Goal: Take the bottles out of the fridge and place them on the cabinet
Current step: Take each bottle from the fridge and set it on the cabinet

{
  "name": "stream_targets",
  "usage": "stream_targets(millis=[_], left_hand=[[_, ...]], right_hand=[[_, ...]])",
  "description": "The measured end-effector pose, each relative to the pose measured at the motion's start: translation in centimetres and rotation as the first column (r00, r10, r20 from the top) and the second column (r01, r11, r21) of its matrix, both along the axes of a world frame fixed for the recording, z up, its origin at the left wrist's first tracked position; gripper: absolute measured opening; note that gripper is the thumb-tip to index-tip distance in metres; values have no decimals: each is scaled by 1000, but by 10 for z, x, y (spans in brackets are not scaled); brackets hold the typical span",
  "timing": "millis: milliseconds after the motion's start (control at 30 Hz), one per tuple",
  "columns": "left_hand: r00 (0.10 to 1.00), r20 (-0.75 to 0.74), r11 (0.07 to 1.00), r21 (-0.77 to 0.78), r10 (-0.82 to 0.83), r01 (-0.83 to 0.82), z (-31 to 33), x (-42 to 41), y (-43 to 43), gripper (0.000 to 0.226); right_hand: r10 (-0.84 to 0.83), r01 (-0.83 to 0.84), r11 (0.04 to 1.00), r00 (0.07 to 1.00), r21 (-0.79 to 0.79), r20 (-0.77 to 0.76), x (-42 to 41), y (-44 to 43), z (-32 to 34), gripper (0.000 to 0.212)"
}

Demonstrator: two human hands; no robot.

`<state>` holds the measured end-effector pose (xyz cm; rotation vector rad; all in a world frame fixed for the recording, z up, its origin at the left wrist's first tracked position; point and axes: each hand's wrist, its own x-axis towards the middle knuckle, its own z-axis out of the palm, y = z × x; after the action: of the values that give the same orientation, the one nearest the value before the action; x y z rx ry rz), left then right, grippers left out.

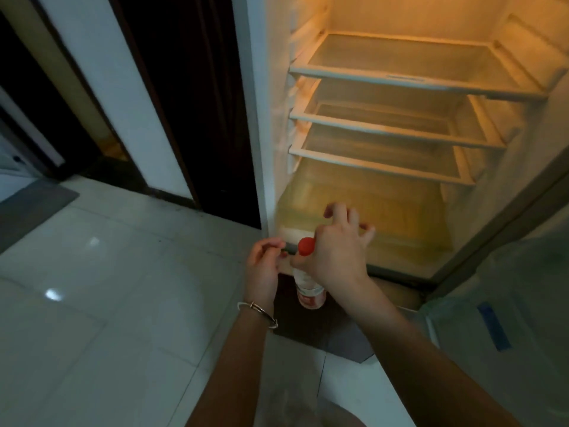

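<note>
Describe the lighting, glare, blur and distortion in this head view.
Head view: warm yellow light fills the fridge, while the room at left is dim; two glare spots on the floor tiles; wide-angle bending curves the fridge edges and door frame; the hands, left and right, and the red-capped bottle are slightly soft with motion blur; the bottle label is unreadable.
</note>
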<state>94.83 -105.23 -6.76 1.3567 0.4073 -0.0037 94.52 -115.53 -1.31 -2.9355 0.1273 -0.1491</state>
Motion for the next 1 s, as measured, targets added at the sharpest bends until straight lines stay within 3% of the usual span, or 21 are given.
stream_targets(millis=[267, 600, 833, 1000], left_hand=[[984, -3, 984, 30, 175, -175, 1, -30, 87, 25], [910, 13, 910, 22, 413, -414, 5, -103, 262, 25], [807, 14, 807, 6, 590, -590, 8, -171, 389, 26], [692, 20, 692, 10, 721, -722, 9, -231, 465, 25]], right_hand=[[190, -190, 982, 981, 14, -29, -14, 86, -4, 47], [445, -440, 894, 895, 87, -43, -53, 266, -5, 42], [606, -604, 795, 795, 53, -28, -104, 404, -14, 44], [744, -740, 668, 666, 79, -49, -145, 497, -18, 38]])
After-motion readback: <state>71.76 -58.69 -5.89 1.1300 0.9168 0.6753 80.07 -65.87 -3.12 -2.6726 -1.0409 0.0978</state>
